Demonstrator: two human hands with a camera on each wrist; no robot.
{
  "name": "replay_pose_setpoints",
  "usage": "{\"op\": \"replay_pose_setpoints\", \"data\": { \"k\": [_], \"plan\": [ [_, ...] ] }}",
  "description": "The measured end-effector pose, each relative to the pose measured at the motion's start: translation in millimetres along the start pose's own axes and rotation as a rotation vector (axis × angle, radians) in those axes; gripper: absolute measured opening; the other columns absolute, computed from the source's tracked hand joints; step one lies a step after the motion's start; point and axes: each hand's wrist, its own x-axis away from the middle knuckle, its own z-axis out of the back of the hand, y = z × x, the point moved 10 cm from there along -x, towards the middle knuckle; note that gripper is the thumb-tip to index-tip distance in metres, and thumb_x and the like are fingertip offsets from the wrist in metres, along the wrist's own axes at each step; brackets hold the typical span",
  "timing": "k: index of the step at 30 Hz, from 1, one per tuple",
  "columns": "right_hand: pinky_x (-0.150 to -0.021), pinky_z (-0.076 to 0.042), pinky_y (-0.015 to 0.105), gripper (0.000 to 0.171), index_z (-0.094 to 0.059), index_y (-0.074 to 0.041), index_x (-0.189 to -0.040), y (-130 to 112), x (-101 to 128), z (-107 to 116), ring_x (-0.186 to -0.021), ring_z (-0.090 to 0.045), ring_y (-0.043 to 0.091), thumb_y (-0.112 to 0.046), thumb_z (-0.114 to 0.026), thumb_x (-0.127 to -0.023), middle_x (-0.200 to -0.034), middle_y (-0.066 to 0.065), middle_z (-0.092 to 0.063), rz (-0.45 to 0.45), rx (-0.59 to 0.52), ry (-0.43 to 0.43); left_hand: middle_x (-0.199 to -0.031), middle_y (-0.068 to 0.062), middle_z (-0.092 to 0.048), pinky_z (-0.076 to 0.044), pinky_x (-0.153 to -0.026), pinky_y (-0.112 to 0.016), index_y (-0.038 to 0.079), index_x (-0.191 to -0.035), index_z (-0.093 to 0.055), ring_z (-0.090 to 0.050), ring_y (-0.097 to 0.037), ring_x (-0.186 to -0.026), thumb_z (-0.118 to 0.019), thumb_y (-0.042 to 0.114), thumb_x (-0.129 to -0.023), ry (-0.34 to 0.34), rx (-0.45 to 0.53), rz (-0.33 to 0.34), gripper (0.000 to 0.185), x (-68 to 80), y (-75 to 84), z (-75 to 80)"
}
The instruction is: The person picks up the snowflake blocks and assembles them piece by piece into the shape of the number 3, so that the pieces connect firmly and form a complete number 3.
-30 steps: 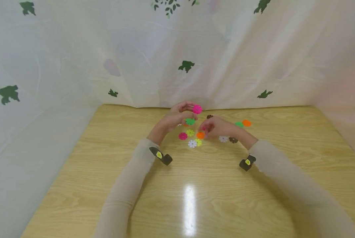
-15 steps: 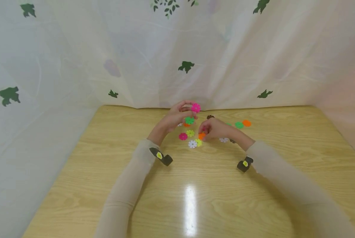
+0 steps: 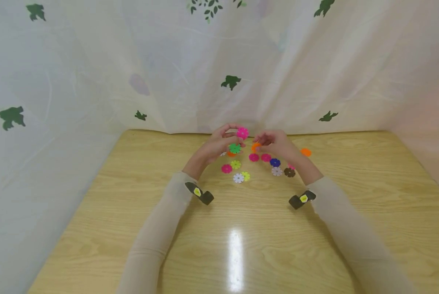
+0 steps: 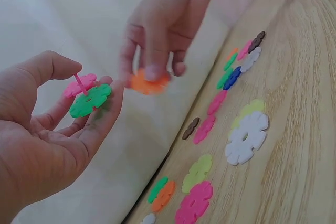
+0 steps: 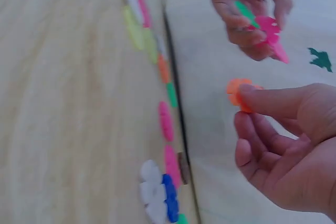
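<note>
My left hand (image 3: 218, 143) grips joined flower-shaped interlocking discs: a green disc (image 4: 91, 101) with pink discs (image 4: 80, 85) slotted to it, one standing edge-on. Thumb and fingers hold this cluster raised over the far side of the table. Just right of it, my right hand (image 3: 279, 145) pinches an orange disc (image 3: 255, 147) between thumb and index finger, its other fingers loosely bent. In the left wrist view, this orange disc sits close beside the left fingertips, apart from the green disc.
Loose discs lie on the wooden table (image 3: 190, 245) beneath the hands, among them a white disc (image 3: 238, 178), a blue disc (image 3: 275, 162), a brown disc (image 3: 289, 172) and pink discs (image 3: 266, 157). A patterned curtain (image 3: 190, 94) hangs along the table's back edge.
My right hand has picked up the orange disc from the table and carried it up and away, towards the left hand. My left hand keeps its hold, almost still.
</note>
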Motion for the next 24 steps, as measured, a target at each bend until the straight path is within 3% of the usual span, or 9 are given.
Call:
{"op": "replay_pose_setpoints", "data": {
  "k": [3, 6, 12, 15, 17, 18, 20, 24],
  "plan": [
    [-0.078, -0.059, 0.026, 0.023, -0.069, 0.002, -0.113, -10, 1, 19, -0.087, -0.066, 0.013, -0.01, -0.073, -0.094, -0.102, 0.011, -0.072, 0.036, -0.041, 0.141, -0.104, -0.009, -0.069, -0.054, -0.071, -0.024, 0.013, -0.133, -0.052, -0.064, -0.039, -0.111, -0.058, 0.007, -0.102, -0.009, 0.004, -0.002, 0.032, -0.4, -0.2, -1.2],
    [-0.077, -0.059, 0.022, 0.02, -0.071, 0.001, -0.109, -17, 2, 28, -0.086, -0.066, 0.009, -0.01, -0.075, -0.093, -0.099, 0.001, -0.074, 0.067, -0.073, 0.215, -0.105, -0.012, -0.068, -0.055, -0.071, -0.023, 0.012, -0.133, -0.053, -0.064, -0.04, -0.111, -0.058, 0.007, -0.102, -0.019, 0.006, -0.007, 0.032, -0.6, 0.1, -2.1],
    [-0.075, -0.058, 0.018, 0.018, -0.069, 0.004, -0.106, -21, 3, 28, -0.087, -0.068, 0.006, -0.005, -0.075, -0.092, -0.093, -0.01, -0.073, 0.093, -0.146, 0.226, -0.098, -0.007, -0.071, -0.057, -0.08, -0.031, 0.012, -0.135, -0.054, -0.069, -0.017, -0.089, -0.058, 0.008, -0.101, -0.029, -0.01, 0.005, 0.035, 1.4, -1.6, -3.2],
    [-0.075, -0.058, 0.019, 0.017, -0.069, 0.005, -0.104, -21, 4, 28, -0.087, -0.068, 0.005, -0.004, -0.075, -0.091, -0.092, -0.007, -0.073, 0.099, -0.166, 0.238, -0.099, -0.005, -0.071, -0.058, -0.096, -0.047, 0.011, -0.137, -0.054, -0.068, -0.021, -0.093, -0.058, 0.008, -0.101, -0.048, 0.004, 0.01, 0.036, 2.1, -1.6, -6.3],
    [-0.075, -0.059, 0.021, 0.016, -0.07, 0.005, -0.103, -21, 4, 28, -0.087, -0.069, 0.006, -0.002, -0.076, -0.09, -0.091, -0.006, -0.073, 0.101, -0.176, 0.248, -0.1, -0.003, -0.071, -0.057, -0.098, -0.049, 0.011, -0.137, -0.054, -0.068, -0.023, -0.096, -0.058, 0.008, -0.101, -0.059, -0.003, 0.008, 0.036, 1.9, -1.3, -8.1],
    [-0.076, -0.06, 0.023, 0.015, -0.07, 0.005, -0.102, -21, 4, 28, -0.087, -0.069, 0.007, -0.002, -0.076, -0.09, -0.09, -0.006, -0.073, 0.102, -0.182, 0.253, -0.101, -0.003, -0.071, -0.058, -0.097, -0.048, 0.011, -0.137, -0.054, -0.068, -0.023, -0.095, -0.059, 0.008, -0.101, -0.063, -0.004, 0.008, 0.036, 1.4, -1.4, -8.7],
    [-0.077, -0.061, 0.025, 0.015, -0.07, 0.005, -0.102, -22, 4, 28, -0.086, -0.07, 0.007, -0.001, -0.076, -0.09, -0.089, -0.006, -0.073, 0.108, -0.193, 0.254, -0.1, -0.002, -0.071, -0.059, -0.081, -0.034, 0.012, -0.136, -0.055, -0.069, -0.022, -0.093, -0.06, 0.009, -0.101, -0.063, -0.025, 0.004, 0.035, 0.8, -1.5, -8.6],
    [-0.076, -0.061, 0.025, 0.013, -0.07, 0.007, -0.101, -23, 3, 26, -0.085, -0.07, 0.009, 0.002, -0.074, -0.09, -0.09, -0.005, -0.074, 0.126, -0.218, 0.243, -0.102, -0.001, -0.072, -0.043, -0.06, -0.022, 0.014, -0.134, -0.057, -0.071, -0.019, -0.088, -0.061, 0.01, -0.101, -0.06, -0.034, 0.006, 0.034, 0.6, -2.5, -7.6]
  ]
}}
